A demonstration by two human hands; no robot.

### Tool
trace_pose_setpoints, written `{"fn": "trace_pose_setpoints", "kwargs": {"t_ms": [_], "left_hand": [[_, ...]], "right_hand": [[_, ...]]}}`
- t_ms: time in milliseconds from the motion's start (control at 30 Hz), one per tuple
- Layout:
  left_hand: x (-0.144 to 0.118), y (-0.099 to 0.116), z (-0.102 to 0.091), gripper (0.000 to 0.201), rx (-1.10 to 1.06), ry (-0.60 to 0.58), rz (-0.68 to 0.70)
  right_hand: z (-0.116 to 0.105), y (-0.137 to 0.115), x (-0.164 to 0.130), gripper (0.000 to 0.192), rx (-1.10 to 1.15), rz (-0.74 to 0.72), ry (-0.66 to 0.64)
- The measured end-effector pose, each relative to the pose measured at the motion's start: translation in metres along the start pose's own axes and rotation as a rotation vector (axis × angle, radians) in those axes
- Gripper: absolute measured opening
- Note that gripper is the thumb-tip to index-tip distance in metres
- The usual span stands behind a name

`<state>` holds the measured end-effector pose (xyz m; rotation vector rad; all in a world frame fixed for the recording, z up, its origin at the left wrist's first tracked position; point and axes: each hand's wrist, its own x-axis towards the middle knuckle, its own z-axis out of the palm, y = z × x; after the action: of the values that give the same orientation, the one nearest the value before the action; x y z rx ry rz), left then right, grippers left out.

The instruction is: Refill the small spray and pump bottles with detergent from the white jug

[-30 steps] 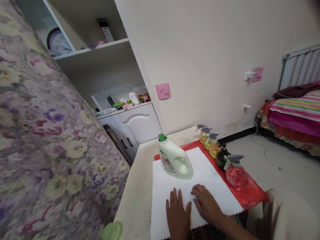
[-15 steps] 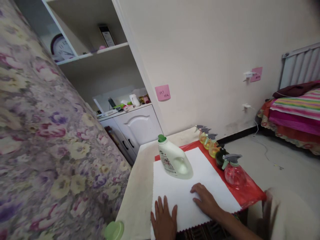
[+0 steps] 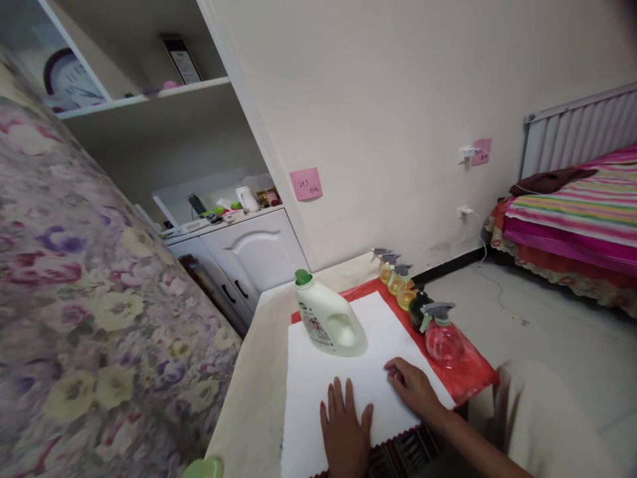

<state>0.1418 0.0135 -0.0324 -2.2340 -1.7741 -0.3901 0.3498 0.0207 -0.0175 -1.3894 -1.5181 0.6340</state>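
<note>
My left hand (image 3: 345, 425) lies flat on the near part of a white sheet (image 3: 303, 398), fingers spread, holding nothing. To its right, my right hand (image 3: 415, 390) rests near the sheet's right edge. Its fingers are loosely bent with the thumb a little apart, and nothing shows in it. Beyond both hands a pale green detergent jug (image 3: 331, 318) with a green cap (image 3: 303, 277) stands upright on the sheet. Neither hand touches it. The red spray bottle (image 3: 444, 342) is the nearest bottle to my right hand.
Along the right side, a dark bottle (image 3: 419, 311) and several yellow spray bottles (image 3: 405, 292) stand in a row on a red cover (image 3: 478, 372). A light green round thing (image 3: 204, 468) is cut off at the bottom. A floral curtain (image 3: 99, 299) hangs at the left.
The view has turned slightly right, so the scene sits further left. My left hand has slid right across the sheet. My right hand has shifted right, its fingers closer together.
</note>
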Motion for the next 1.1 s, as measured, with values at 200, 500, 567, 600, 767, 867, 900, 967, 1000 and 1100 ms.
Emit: {"fn": "trace_pose_setpoints", "kwargs": {"t_ms": [200,500,567,600,767,867,900,967,1000,1100], "left_hand": [[0.008,0.025,-0.001,0.05,-0.082,0.023,0.146],[0.001,0.019,0.007,0.061,-0.065,0.02,0.309],[-0.002,0.016,0.008,0.069,-0.049,0.01,0.361],[-0.003,0.016,0.008,0.072,-0.04,0.01,0.369],[-0.007,0.018,0.012,0.078,-0.017,0.026,0.344],[-0.009,0.019,0.014,0.079,-0.018,0.036,0.339],[-0.009,0.019,0.013,0.08,-0.022,0.034,0.341],[-0.009,0.017,0.012,0.084,-0.041,0.013,0.353],[-0.009,0.016,0.011,0.088,-0.054,-0.005,0.358],[-0.009,0.015,0.01,0.096,-0.086,-0.056,0.359]], "right_hand": [[0.004,-0.004,-0.005,0.026,-0.124,-0.058,-0.024],[0.005,-0.004,-0.007,0.025,-0.192,-0.103,-0.042],[0.005,-0.003,-0.007,0.025,-0.193,-0.109,-0.046],[0.005,-0.002,-0.008,0.024,-0.193,-0.113,-0.049],[0.005,0.0,-0.009,0.023,-0.199,-0.131,-0.06],[0.005,0.0,-0.01,0.024,-0.202,-0.142,-0.065],[0.005,0.0,-0.01,0.023,-0.202,-0.145,-0.066],[0.004,-0.001,-0.011,0.023,-0.205,-0.15,-0.065],[0.004,-0.001,-0.011,0.022,-0.206,-0.152,-0.065],[0.004,-0.001,-0.011,0.022,-0.211,-0.161,-0.064]]}}
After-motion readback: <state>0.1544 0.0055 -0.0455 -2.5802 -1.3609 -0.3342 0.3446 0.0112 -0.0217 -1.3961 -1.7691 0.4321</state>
